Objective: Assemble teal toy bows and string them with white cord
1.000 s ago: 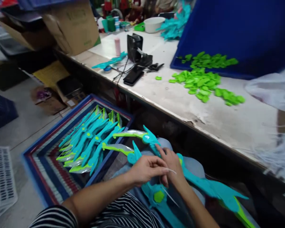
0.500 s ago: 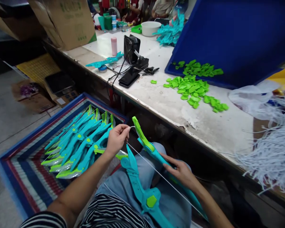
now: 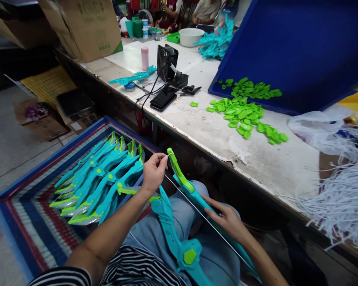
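Note:
My left hand (image 3: 155, 171) pinches the end of a white string (image 3: 197, 211) close to the green tip of a teal toy bow (image 3: 193, 194). My right hand (image 3: 225, 214) grips that bow's limb over my lap. From the tip the string runs taut down to the lower right. Across my thighs lies a second toy bow (image 3: 170, 226), teal with a green hexagonal piece (image 3: 190, 256) at its middle. Several finished-looking toy bows (image 3: 103, 174) lie side by side in a striped basket (image 3: 26, 234) at the left.
On the white worktable (image 3: 203, 131) are green plastic pieces (image 3: 244, 113), a small fan (image 3: 167, 61), a phone (image 3: 163, 98) and a blue bin (image 3: 286, 47). White strings (image 3: 334, 202) hang over its right edge. A cardboard box (image 3: 83, 28) stands at the back left; people sit beyond.
My left hand has moved slightly right, bringing the string end up against the bow's green tip. My right hand keeps its hold on the limb.

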`<action>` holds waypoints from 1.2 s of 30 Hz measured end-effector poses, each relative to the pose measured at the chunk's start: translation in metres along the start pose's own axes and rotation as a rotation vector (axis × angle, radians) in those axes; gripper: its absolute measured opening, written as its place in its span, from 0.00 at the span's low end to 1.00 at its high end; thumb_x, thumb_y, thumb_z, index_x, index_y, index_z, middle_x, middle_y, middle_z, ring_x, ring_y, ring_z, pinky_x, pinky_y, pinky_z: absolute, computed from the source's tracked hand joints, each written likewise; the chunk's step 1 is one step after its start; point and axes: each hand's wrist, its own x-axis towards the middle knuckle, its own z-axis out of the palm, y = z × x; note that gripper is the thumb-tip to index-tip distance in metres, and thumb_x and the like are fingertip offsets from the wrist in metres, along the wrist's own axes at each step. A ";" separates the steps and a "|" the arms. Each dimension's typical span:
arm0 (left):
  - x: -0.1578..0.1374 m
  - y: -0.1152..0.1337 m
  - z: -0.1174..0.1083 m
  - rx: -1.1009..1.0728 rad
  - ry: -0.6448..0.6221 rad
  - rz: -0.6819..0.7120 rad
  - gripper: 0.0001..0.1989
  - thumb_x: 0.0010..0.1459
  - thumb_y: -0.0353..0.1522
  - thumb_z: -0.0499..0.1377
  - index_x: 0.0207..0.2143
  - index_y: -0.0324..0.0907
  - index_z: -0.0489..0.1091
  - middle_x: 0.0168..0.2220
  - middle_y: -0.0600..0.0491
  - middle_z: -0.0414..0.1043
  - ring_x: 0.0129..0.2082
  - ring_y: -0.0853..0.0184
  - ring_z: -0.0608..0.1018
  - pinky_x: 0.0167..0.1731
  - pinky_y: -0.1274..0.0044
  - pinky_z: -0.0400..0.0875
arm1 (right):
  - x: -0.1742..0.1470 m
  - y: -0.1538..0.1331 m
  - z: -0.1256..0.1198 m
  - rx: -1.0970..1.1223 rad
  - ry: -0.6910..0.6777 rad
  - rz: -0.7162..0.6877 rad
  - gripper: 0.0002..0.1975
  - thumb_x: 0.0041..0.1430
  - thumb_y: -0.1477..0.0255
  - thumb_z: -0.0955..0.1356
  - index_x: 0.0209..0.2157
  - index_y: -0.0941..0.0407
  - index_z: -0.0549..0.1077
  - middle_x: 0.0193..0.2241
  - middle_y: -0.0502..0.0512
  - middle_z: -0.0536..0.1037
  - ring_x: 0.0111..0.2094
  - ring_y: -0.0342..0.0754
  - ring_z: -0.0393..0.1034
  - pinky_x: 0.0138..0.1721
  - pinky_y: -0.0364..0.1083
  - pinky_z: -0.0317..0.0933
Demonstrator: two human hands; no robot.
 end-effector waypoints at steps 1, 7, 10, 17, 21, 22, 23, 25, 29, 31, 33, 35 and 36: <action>0.000 0.000 0.000 0.024 -0.004 0.015 0.10 0.55 0.39 0.58 0.29 0.40 0.69 0.18 0.59 0.65 0.19 0.74 0.65 0.21 0.82 0.60 | 0.000 0.000 0.000 0.003 0.000 0.000 0.24 0.55 0.63 0.65 0.53 0.55 0.72 0.45 0.53 0.78 0.41 0.54 0.74 0.41 0.47 0.69; -0.003 0.001 -0.005 0.125 -0.016 0.094 0.09 0.56 0.37 0.56 0.29 0.40 0.69 0.19 0.59 0.63 0.20 0.74 0.65 0.23 0.81 0.59 | -0.002 -0.001 0.001 -0.012 0.007 0.026 0.25 0.55 0.62 0.65 0.53 0.56 0.71 0.44 0.53 0.78 0.35 0.52 0.75 0.36 0.46 0.70; -0.002 0.000 -0.006 0.102 -0.052 0.083 0.09 0.56 0.38 0.56 0.30 0.40 0.69 0.19 0.59 0.64 0.20 0.74 0.66 0.23 0.81 0.60 | -0.002 -0.002 0.001 -0.009 0.011 0.014 0.25 0.55 0.62 0.65 0.53 0.55 0.71 0.43 0.52 0.79 0.37 0.52 0.75 0.37 0.46 0.70; 0.016 0.009 -0.007 -0.211 -0.261 -0.139 0.23 0.47 0.44 0.63 0.40 0.39 0.64 0.16 0.62 0.67 0.13 0.76 0.65 0.17 0.82 0.60 | -0.007 0.003 0.005 -0.031 0.015 -0.004 0.24 0.57 0.62 0.65 0.54 0.54 0.70 0.46 0.54 0.77 0.43 0.54 0.74 0.44 0.49 0.68; 0.022 0.014 -0.012 -0.257 -0.358 -0.201 0.22 0.45 0.44 0.65 0.35 0.37 0.66 0.16 0.59 0.68 0.12 0.76 0.66 0.16 0.82 0.61 | -0.005 -0.005 0.004 -0.119 0.088 -0.086 0.21 0.58 0.60 0.64 0.50 0.52 0.73 0.43 0.57 0.78 0.43 0.54 0.73 0.44 0.50 0.68; 0.021 0.015 -0.014 -0.260 -0.357 -0.204 0.22 0.45 0.43 0.66 0.34 0.37 0.66 0.16 0.59 0.68 0.12 0.76 0.66 0.16 0.82 0.61 | 0.000 -0.012 0.004 -0.153 0.148 -0.128 0.19 0.58 0.60 0.64 0.48 0.52 0.75 0.42 0.57 0.78 0.42 0.54 0.73 0.44 0.50 0.68; 0.020 0.015 -0.015 -0.264 -0.356 -0.206 0.22 0.45 0.43 0.66 0.34 0.37 0.66 0.16 0.59 0.68 0.12 0.76 0.66 0.16 0.82 0.61 | 0.007 -0.023 0.002 -0.185 0.219 -0.180 0.18 0.59 0.60 0.64 0.46 0.52 0.75 0.41 0.57 0.77 0.42 0.53 0.72 0.44 0.51 0.68; 0.016 0.016 -0.017 -0.267 -0.359 -0.205 0.21 0.45 0.43 0.66 0.34 0.37 0.66 0.16 0.59 0.69 0.12 0.76 0.66 0.15 0.83 0.60 | 0.029 -0.051 0.001 -0.233 0.364 -0.303 0.16 0.61 0.61 0.63 0.46 0.51 0.75 0.40 0.58 0.76 0.42 0.53 0.71 0.44 0.51 0.67; 0.009 0.019 -0.020 -0.255 -0.355 -0.208 0.21 0.46 0.42 0.66 0.34 0.37 0.66 0.16 0.59 0.69 0.13 0.75 0.67 0.16 0.83 0.60 | 0.083 -0.112 -0.001 -0.260 0.464 -0.558 0.13 0.63 0.65 0.63 0.45 0.52 0.74 0.36 0.56 0.74 0.39 0.51 0.69 0.42 0.50 0.66; 0.008 0.021 -0.021 -0.246 -0.350 -0.211 0.20 0.46 0.42 0.65 0.34 0.37 0.66 0.16 0.58 0.69 0.13 0.75 0.67 0.17 0.82 0.61 | 0.102 -0.133 -0.001 -0.264 0.439 -0.650 0.10 0.63 0.67 0.63 0.39 0.54 0.75 0.34 0.56 0.74 0.37 0.49 0.68 0.39 0.48 0.65; 0.007 0.021 -0.023 -0.239 -0.350 -0.210 0.20 0.46 0.42 0.65 0.35 0.37 0.66 0.16 0.58 0.69 0.13 0.76 0.67 0.17 0.82 0.62 | 0.110 -0.145 0.000 -0.290 0.406 -0.713 0.09 0.62 0.69 0.63 0.33 0.55 0.74 0.31 0.55 0.73 0.35 0.48 0.67 0.37 0.47 0.64; 0.007 0.021 -0.026 -0.222 -0.360 -0.217 0.20 0.47 0.43 0.65 0.35 0.37 0.66 0.17 0.58 0.69 0.13 0.75 0.67 0.17 0.82 0.62 | 0.109 -0.151 0.004 -0.334 0.384 -0.759 0.10 0.62 0.71 0.63 0.29 0.56 0.73 0.30 0.55 0.72 0.33 0.48 0.66 0.36 0.47 0.62; 0.006 0.020 -0.027 -0.199 -0.372 -0.227 0.20 0.47 0.43 0.64 0.35 0.38 0.66 0.17 0.58 0.69 0.13 0.74 0.68 0.17 0.81 0.62 | 0.108 -0.151 0.006 -0.353 0.375 -0.776 0.10 0.61 0.72 0.63 0.28 0.56 0.73 0.30 0.55 0.72 0.33 0.48 0.65 0.35 0.47 0.61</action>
